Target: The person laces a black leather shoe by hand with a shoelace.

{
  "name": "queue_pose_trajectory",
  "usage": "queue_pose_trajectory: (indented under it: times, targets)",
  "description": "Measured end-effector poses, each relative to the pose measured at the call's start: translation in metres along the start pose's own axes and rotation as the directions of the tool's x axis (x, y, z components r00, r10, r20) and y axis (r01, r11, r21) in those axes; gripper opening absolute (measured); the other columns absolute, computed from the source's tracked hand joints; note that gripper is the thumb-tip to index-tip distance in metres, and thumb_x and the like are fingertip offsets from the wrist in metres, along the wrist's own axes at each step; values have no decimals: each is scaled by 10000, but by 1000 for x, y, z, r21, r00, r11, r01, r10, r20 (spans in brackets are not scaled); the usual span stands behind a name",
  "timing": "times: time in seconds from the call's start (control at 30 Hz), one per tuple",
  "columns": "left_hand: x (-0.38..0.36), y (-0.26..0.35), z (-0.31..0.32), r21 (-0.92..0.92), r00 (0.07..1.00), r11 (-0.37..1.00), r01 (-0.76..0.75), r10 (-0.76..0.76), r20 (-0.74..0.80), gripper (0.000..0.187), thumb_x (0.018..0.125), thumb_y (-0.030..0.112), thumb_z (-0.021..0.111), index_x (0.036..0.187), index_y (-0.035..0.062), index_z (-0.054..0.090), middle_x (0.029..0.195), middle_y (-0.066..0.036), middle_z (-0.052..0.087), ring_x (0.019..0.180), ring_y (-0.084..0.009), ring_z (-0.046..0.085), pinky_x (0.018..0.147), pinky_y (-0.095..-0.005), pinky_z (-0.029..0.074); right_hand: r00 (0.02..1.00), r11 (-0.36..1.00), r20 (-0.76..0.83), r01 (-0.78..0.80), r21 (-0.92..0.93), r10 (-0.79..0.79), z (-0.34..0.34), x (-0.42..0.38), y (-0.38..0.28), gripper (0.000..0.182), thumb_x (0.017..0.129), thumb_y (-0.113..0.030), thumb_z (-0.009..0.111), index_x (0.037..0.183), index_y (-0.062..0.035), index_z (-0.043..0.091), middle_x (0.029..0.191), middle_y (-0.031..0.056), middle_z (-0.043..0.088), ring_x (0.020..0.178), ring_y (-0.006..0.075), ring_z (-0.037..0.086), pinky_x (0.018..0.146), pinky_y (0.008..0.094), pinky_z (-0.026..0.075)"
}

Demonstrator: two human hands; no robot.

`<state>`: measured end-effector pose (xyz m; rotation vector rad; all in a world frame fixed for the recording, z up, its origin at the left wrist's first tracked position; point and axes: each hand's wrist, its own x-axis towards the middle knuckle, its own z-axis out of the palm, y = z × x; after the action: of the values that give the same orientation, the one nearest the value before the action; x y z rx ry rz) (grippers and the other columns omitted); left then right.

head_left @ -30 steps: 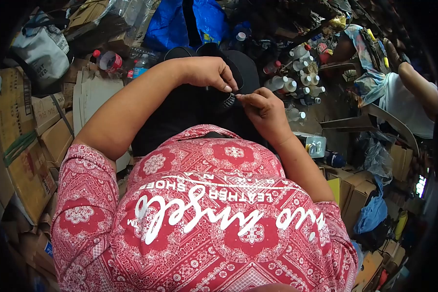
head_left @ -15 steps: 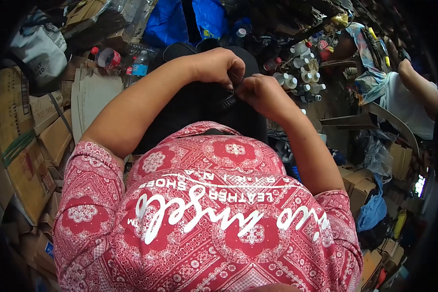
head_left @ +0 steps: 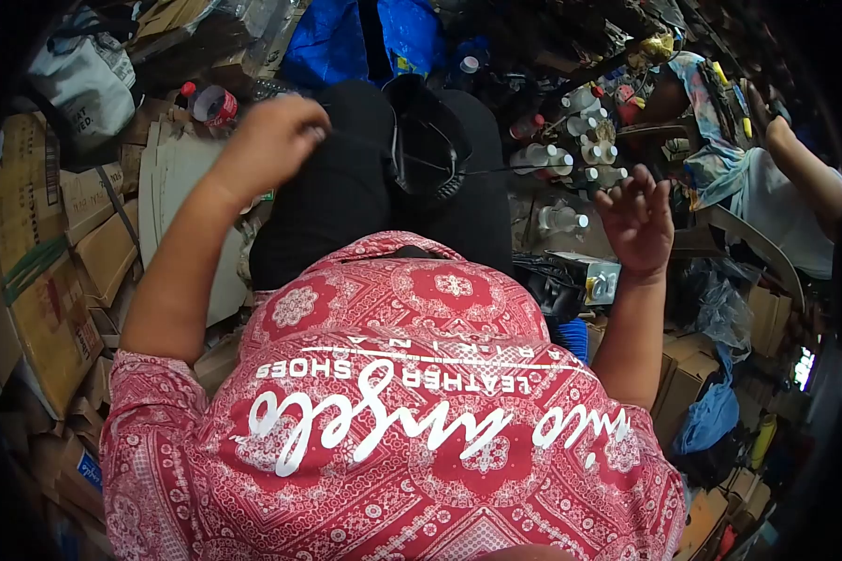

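Note:
A glossy black leather-like piece with an open, curved rim is wedged between the knees of black trousers. From it a thin dark thread runs taut to the right. At that thread's far end is my right hand, raised with palm up and fingers curled in. Out to the left, over the thigh, my left hand is closed, slightly blurred, thumb and fingers pressed together. Something small and dark shows at its fingertips; I cannot tell what it is.
Flattened cardboard and boxes pile up at the left. Several plastic bottles lie at the right, with a blue bag ahead. Another person's arm reaches in at the far right, near a curved band.
Both hands were together over the black piece; now they have swung wide apart, left hand leftward, right hand rightward. The thread is stretched out and the black piece is uncovered.

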<state>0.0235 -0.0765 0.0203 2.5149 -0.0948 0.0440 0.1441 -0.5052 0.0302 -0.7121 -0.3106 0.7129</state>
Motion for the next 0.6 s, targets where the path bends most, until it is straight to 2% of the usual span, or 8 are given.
queue_pose_trajectory:
  times: [0.03, 0.1, 0.17, 0.2, 0.27, 0.37, 0.4, 0.6]
  targets:
    - [6, -10, -4, -73, 989, 990, 117, -123, -83, 135, 836, 29, 603, 966, 5, 628, 923, -98, 663, 905, -219, 634, 808, -337, 490, 1000, 1000, 4, -2, -5, 2, 2, -6, 1, 296, 975, -272, 471, 1112, -60, 627, 880, -10, 623, 733, 73, 500, 814, 305, 429]
    - [16, -17, -2, -301, 979, 943, 144, -181, -99, 180, 944, 148, 517, 992, 13, 627, 945, -79, 663, 907, -184, 628, 829, -343, 487, 915, 557, -403, -342, -757, 13, 2, -15, 9, 304, 952, -255, 520, 1148, -50, 630, 1006, 5, 636, 821, 67, 521, 850, 278, 420]
    - [29, 6, 7, -985, 979, 165, 47, -201, 13, 325, 1001, 290, 410, 971, 37, 612, 883, -75, 643, 908, -202, 623, 863, -360, 477, 898, 341, -417, -439, -831, 141, 4, -18, 32, 359, 899, -286, 611, 1193, -81, 627, 1057, 4, 639, 928, 97, 536, 853, 264, 429]
    - [35, 22, 13, -986, 979, 159, 41, -205, 8, 325, 1001, 290, 410, 971, 37, 612, 883, -75, 643, 908, -202, 623, 863, -360, 477, 875, 248, -471, -484, -839, 110, 4, -23, 49, 296, 894, -290, 619, 1103, -86, 670, 904, 41, 668, 821, 96, 549, 769, 267, 447]
    - [40, 51, 22, -947, 968, -313, 70, -208, 140, 412, 1010, 381, 339, 831, 73, 546, 699, -31, 545, 726, -165, 575, 769, -330, 470, 854, -202, -511, -486, -850, 97, 21, -22, 64, 262, 898, -285, 602, 843, -35, 655, 712, 138, 616, 633, 234, 532, 656, 324, 428]
    - [58, 18, 24, -929, 981, -320, 185, 113, 156, 421, 1012, 368, 345, 687, 109, 412, 568, 11, 357, 532, -119, 406, 624, -282, 405, 929, -379, -364, -313, -871, 68, 13, -35, 72, 338, 897, -302, 584, 710, -21, 583, 665, 157, 580, 623, 336, 517, 631, 393, 404]
    - [58, 25, 26, -945, 950, -261, 197, -188, 250, 441, 1014, 367, 340, 642, 132, 337, 536, 27, 250, 462, -99, 222, 548, -263, 316, 981, -402, -193, -169, -900, 19, 4, -42, 75, 370, 897, -312, 574, 668, -23, 545, 662, 152, 576, 644, 370, 514, 634, 423, 391]
    - [63, 15, 22, -947, 931, -149, 283, -195, 309, 438, 1012, 346, 361, 623, 146, 329, 517, 37, 233, 439, -87, 213, 526, -250, 303, 992, -457, -124, -114, -882, -8, -12, -65, 73, 346, 904, -289, 548, 650, -58, 509, 639, 136, 541, 644, 347, 519, 655, 415, 353]
